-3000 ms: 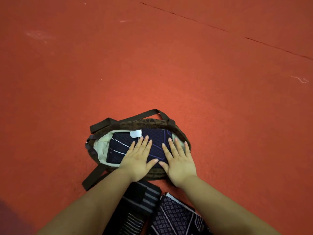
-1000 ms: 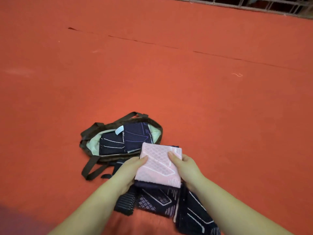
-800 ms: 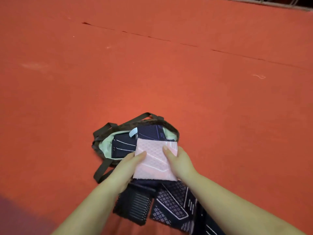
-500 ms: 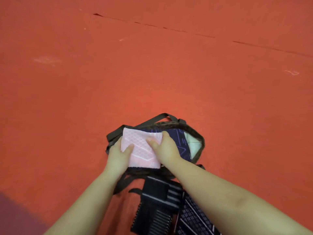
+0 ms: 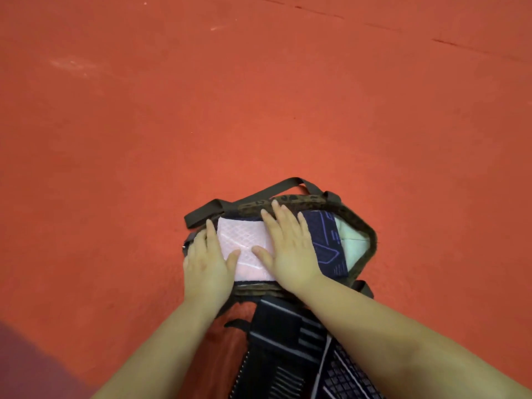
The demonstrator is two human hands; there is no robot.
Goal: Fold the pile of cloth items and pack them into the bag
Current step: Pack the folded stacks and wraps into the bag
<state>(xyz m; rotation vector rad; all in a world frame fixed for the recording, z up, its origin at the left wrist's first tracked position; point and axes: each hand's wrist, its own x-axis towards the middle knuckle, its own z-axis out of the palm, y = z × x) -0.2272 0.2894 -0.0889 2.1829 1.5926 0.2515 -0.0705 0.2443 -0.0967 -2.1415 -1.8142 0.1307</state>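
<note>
A folded pink cloth (image 5: 246, 249) lies inside the open bag (image 5: 361, 226), on the left side of the opening. The pink cloth has a thin white diamond pattern on it. It sits on top of a folded dark blue cloth (image 5: 326, 243) that is also in the bag. The blue cloth shows to the right of the pink one, and a thin strip of it peeks out along the far edge. At the right end of the bag you can see its pale lining.

The bag is brown with a spotted rim and sits on a red floor (image 5: 259, 110). One dark strap (image 5: 276, 187) loops out on the far side of the bag. Another bit of strap sticks out near the arms.

Closer to the person, under the two arms, lies a pile of dark cloths (image 5: 290, 352) with white stripes and grid lines. This pile touches the near side of the bag. The right arm covers part of it.

The left hand (image 5: 205, 266) is flat with straight fingers. It rests on the left edge of the pink cloth and the bag rim. The right hand (image 5: 288, 246) is flat too, fingers spread, pressing down on the right part of the pink cloth. Its fingertips reach the far rim of the bag. Neither hand is gripping anything.
</note>
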